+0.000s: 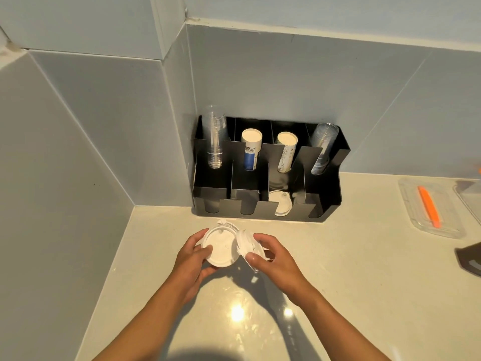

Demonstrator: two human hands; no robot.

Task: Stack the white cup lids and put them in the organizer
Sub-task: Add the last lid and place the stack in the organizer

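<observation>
The black organizer (265, 178) stood in the corner of the pale counter (338, 269), its back against the tiled wall (286, 82). In its rear row stood a stack of clear cups (214, 138) at the left end, a blue-printed paper cup stack (251, 148), a grey-printed paper cup stack (286, 151), and a second clear cup stack (322, 147) at the right end. A few white lids (280, 204) already lay in the organizer's third front slot from the left; the other front slots looked dark, their contents unclear.

Just in front of the organizer, above the counter, the left hand (194, 259) grasped a stack of white cup lids (221, 247), fingers curled round its rim. The right hand (273, 259) pinched another white lid (248, 250), tilted on edge and touching the stack's right side.

Well to the right of the organizer lay a clear tray (429, 209) holding an orange tool (429, 207), and beyond it a dark object (469, 259) at the frame's edge. Between the hands and the organizer's front the counter was bare. To the organizer's left, the side wall closed in tightly.
</observation>
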